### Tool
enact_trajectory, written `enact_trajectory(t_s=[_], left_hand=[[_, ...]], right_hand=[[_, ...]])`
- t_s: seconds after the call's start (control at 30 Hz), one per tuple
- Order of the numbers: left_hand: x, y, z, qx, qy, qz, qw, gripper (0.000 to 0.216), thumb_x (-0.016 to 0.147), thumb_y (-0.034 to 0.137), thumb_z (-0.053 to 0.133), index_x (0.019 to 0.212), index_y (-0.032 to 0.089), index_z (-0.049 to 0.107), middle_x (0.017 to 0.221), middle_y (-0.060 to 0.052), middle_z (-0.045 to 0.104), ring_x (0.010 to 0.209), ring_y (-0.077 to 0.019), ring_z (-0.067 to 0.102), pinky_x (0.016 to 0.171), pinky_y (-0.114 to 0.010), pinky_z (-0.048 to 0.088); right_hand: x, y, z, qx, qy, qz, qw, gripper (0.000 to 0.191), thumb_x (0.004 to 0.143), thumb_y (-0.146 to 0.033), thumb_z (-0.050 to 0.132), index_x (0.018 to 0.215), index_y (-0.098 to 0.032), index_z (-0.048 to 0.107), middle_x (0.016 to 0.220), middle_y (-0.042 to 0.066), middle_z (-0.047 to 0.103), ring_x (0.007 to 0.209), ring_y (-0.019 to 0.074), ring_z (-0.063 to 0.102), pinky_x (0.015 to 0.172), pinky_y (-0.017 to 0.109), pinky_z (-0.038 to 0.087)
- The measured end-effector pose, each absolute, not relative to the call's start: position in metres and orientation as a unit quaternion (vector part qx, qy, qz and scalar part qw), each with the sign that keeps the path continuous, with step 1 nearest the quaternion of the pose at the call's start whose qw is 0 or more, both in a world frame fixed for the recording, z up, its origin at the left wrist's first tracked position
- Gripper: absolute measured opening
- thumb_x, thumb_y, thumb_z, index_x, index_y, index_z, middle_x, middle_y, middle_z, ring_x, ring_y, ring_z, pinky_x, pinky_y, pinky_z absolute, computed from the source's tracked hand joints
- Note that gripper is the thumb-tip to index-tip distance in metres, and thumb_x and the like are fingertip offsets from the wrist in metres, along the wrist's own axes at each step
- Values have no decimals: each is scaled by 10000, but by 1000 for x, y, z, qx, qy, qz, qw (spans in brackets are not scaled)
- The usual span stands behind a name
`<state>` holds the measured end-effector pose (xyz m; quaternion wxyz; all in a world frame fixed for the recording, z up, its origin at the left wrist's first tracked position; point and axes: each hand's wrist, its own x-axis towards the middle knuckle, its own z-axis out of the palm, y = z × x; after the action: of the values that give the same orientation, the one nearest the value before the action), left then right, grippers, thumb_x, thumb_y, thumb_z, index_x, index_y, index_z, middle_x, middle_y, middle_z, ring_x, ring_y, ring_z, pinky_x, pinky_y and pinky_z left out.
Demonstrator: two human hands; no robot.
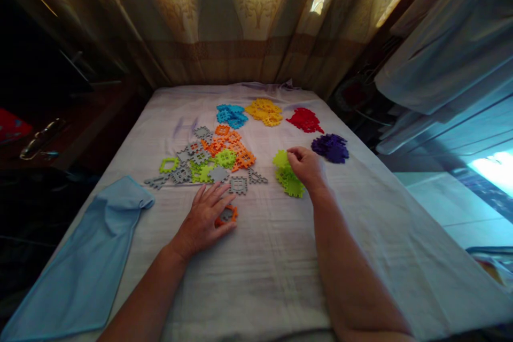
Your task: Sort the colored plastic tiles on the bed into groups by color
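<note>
My right hand [308,168] pinches the edge of a lime-green interlocking tile [281,158], over a small pile of lime-green tiles [292,184]. The left hand [206,216] lies with fingers spread at the near edge of a mixed heap. Partly under its fingers and thumb is an orange piece [235,215] with grey inside it. In the heap are grey tiles [181,173], orange tiles [244,158] and more lime-green ones [225,158]. A grey square frame tile [239,185] lies just beyond the left fingertips.
Blue [231,115], yellow [264,112], red [305,119] and dark purple [331,148] tile piles form an arc across the far side of the cloth-covered table [256,278]. A light blue cloth [92,256] drapes along the left edge. Curtains [224,21] hang behind.
</note>
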<state>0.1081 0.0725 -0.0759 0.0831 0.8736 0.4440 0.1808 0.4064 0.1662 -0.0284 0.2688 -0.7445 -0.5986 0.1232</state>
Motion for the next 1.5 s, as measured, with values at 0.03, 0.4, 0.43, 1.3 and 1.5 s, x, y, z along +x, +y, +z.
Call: enact_trajectory(t_s=[0.03,0.4,0.43,1.3,1.5], left_hand=[[108,73,-77,868,455,184,78,532,878,475,596,1360,254,562,1486,-122,499,1423,-320,381,1186,-583,218],[105,81,-84,768,592,243,14,420,944,410,471,1312,243,586,1446,-126,541,1405,-333,402,1163,-612,225],[105,81,-85,758,604,245,14,441,941,427,473,1326,235,571,1449,-132,537,1408,-337,396,1164,-614,217],[91,92,-90,693,659,290,26,393,939,293,409,1278,233,598,1263,-95,686,1356,-315,462,1147,-622,243],[91,92,-91,696,655,295,19,379,937,285,413,1269,256,595,1234,-77,702,1345,-309,473,1147,-611,254]], right_hand=[[408,166,-30,-749,-597,120,263,205,867,-246,575,968,-196,746,767,43,683,662,163,565,631,285,389],[380,160,-28,-699,-660,42,273,232,919,-246,528,976,-166,738,995,102,699,864,197,622,791,318,457],[370,158,-31,-671,-687,49,273,230,920,-242,526,978,-171,737,1001,99,703,886,200,627,816,319,466],[260,148,-47,-459,-868,66,176,308,886,-314,603,1170,-216,668,1291,75,650,1303,281,443,1084,468,313],[246,162,-43,-439,-886,73,128,346,861,-350,633,1179,-217,655,1257,93,664,1274,285,468,1088,490,305]])
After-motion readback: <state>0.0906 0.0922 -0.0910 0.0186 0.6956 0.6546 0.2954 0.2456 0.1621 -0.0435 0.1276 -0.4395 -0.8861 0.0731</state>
